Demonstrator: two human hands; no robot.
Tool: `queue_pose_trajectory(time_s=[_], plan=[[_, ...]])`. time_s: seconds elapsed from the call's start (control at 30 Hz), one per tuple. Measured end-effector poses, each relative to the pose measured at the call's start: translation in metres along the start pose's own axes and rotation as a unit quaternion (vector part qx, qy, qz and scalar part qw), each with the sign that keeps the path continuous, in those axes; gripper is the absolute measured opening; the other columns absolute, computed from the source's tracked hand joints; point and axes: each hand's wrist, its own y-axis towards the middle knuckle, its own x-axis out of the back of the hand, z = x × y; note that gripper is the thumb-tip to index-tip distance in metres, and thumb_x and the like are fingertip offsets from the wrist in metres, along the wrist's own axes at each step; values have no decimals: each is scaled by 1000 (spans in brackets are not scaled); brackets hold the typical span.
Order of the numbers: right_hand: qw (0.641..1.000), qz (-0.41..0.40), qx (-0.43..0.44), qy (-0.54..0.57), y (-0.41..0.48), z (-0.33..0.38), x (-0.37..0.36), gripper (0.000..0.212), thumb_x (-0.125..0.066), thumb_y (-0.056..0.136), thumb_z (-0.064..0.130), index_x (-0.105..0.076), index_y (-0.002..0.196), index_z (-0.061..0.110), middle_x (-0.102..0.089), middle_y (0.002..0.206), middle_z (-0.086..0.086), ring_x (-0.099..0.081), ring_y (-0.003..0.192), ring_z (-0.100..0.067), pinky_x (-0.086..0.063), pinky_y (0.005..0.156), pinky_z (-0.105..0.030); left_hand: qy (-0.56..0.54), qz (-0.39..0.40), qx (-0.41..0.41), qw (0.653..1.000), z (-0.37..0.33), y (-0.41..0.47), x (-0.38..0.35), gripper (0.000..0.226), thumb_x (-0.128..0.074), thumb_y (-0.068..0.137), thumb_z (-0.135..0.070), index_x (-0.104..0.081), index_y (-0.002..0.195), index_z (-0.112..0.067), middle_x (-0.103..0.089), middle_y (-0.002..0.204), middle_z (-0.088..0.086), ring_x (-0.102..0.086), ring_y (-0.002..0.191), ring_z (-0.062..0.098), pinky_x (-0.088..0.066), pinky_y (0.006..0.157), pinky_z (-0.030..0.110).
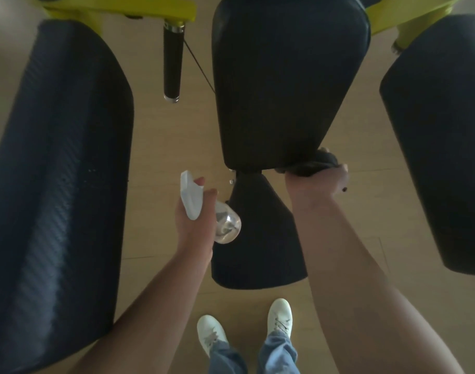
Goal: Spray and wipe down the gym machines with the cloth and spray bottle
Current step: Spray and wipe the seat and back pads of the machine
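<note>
Floor (155, 147): light wood-look planks, seams visible, dim indoor light, runs under the whole machine.
Centre pad (285, 76): big black upholstered pad, tapering to its near end; landmark for all below.
Seat pad (258, 252): black, just below centre pad's near end, joined at a narrow neck.
Left side pad (60, 171): long, dark, textured weave, well left of centre pad, blurred at the edge.
Right side pad (441, 130): same dark type, well right of centre pad, cut off by the frame edge.
Frame (117, 6): yellow-green metal arms, above-left and above-right of centre pad.
Handle (172, 58): black grip with chrome ends, hangs from the frame just left of centre pad; thin cable (198, 66) runs between them.
Spray bottle (193, 198): white trigger head, clear body, below-left of centre pad, beside seat pad's top.
Left hand (193, 222): fingers wrapped round the bottle neck, one finger at the trigger.
Cloth (312, 163): dark, bunched, pressed against centre pad's lower right corner.
Right hand (317, 182): grips the cloth from underneath, fingers closed in it.
Shoes (212, 333): white sneakers, blue jeans (276, 352), on the floor below seat pad.
</note>
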Motion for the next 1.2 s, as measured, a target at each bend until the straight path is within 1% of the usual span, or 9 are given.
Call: queue_pose_trajectory(time_s=[0.13,0.4,0.57,0.67,0.77,0.83,0.93,1.1,1.2], plan=[[998,18,-48,-25,-20,-37,-7,59,-27,109,53,-49,153,21,-55,149,-13,-44,142,-40,-30,123,-52,-14,4,4,1000,-3,-6,-1,33,-71,93,-26,-65,123,-37,-65,117,2,-65,101,16,-49,58,12],[984,17,-176,27,-61,-98,-9,40,-53,101,30,-60,139,20,-56,140,-22,-55,120,-53,-49,97,-72,-10,-17,-15,1000,-5,-11,8,38,-71,93,-26,-63,129,-35,-67,117,-4,-66,103,12,-49,63,15],[964,-67,-50,-253,-82,-67,-5,39,-47,107,36,-54,141,18,-64,121,-10,-64,106,-32,-58,94,-47,-11,-19,-8,1000,-3,-16,7,34,-71,94,-26,-65,127,-33,-68,117,2,-67,104,17,-47,68,21],[850,23,201,-486,-99,-47,9,58,-48,106,36,-28,160,33,-47,140,-2,-57,121,-19,-51,100,-33,9,-3,-24,1000,-4,-21,2,38,-66,98,-25,-60,134,-32,-64,117,-2,-65,105,16,-48,65,14],[603,216,439,-631,-97,-21,1,82,-56,99,8,-7,165,16,-33,141,-9,-41,128,-3,-38,109,-18,15,15,-38,999,-5,-23,-5,37,-66,98,-25,-60,134,-32,-64,115,-2,-65,101,15,-51,71,21],[525,258,509,-631,-94,-7,-18,81,-64,91,-6,-19,159,1,-40,144,-19,-38,134,-3,-37,112,-19,15,24,-41,999,-6,-23,-11,34,-66,98,-25,-62,131,-31,-64,113,-4,-66,101,15,-56,75,25],[444,279,635,-568,-91,-2,-42,37,-65,95,7,-61,129,-6,-51,141,-23,-46,134,-38,-45,112,-47,16,25,-42,999,-5,-23,-16,32,-67,98,-23,-63,129,-30,-64,111,-6,-66,98,13,-53,63,11],[295,347,682,-572,-49,-14,-29,19,-66,99,15,-80,105,4,-46,118,-7,-49,109,-30,-38,105,-24,15,21,-33,999,1,-21,-17,28,-67,98,-24,-65,124,-35,-66,107,-11,-67,88,-4,-51,63,9],[183,427,601,-650,-11,-15,23,18,-71,91,5,-79,107,6,-58,116,-9,-54,107,-33,-47,100,-35,29,16,-23,999,5,-18,-16,29,-67,98,-29,-64,126,-37,-67,110,-9,-68,97,5,-51,74,19]])
